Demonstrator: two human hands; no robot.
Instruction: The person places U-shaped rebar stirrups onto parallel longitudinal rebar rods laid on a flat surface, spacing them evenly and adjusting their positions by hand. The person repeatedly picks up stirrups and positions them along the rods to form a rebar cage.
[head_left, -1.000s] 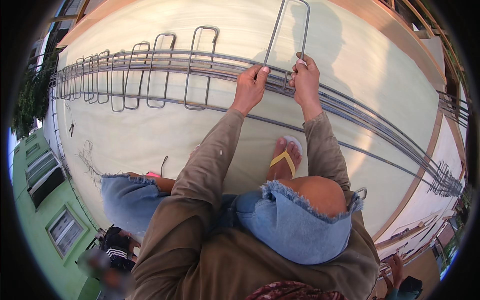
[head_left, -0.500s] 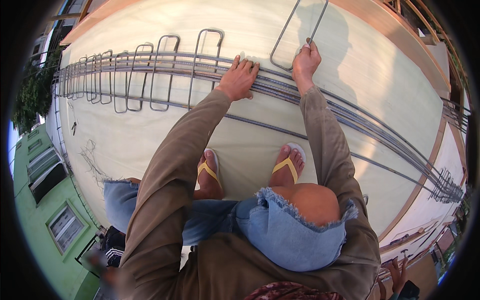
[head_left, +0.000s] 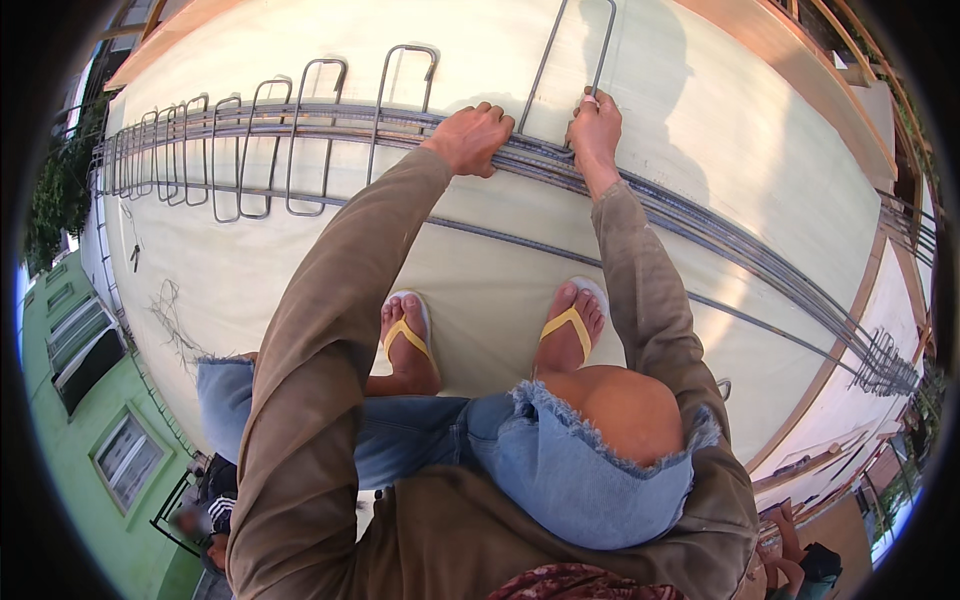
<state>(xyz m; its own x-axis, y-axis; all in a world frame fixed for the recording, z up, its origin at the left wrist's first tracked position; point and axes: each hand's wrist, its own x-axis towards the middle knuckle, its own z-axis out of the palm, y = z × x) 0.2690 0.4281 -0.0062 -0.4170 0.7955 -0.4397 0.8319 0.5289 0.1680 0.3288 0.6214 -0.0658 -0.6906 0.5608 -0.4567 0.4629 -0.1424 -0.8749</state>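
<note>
A bundle of long steel rebars (head_left: 535, 160) runs across in front of me, sloping down to the right. My left hand (head_left: 472, 138) is curled over the bundle, fingers closed round its bars. Between the fingers of my right hand (head_left: 596, 130) is a rectangular bent-wire stirrup (head_left: 541, 75), gripped near its lower right corner. Its lower end meets the upper bars of the bundle; its far end passes out of the top of the picture. Several more stirrups (head_left: 380, 100) stand around the bars to the left of my hands.
One separate rebar (head_left: 500, 237) lies nearer my sandalled feet (head_left: 410, 335). Pale sheeting (head_left: 480, 300) covers the surface under me. Tangled thin wire (head_left: 172, 315) lies at left; clustered stirrups (head_left: 885, 365) sit at far right. Wooden boards (head_left: 780, 70) edge the far side. Other people are at the lower corners.
My right hand has brought the stirrup down and left against the bundle. My left hand, spread flat on the bars before, has curled its fingers round them.
</note>
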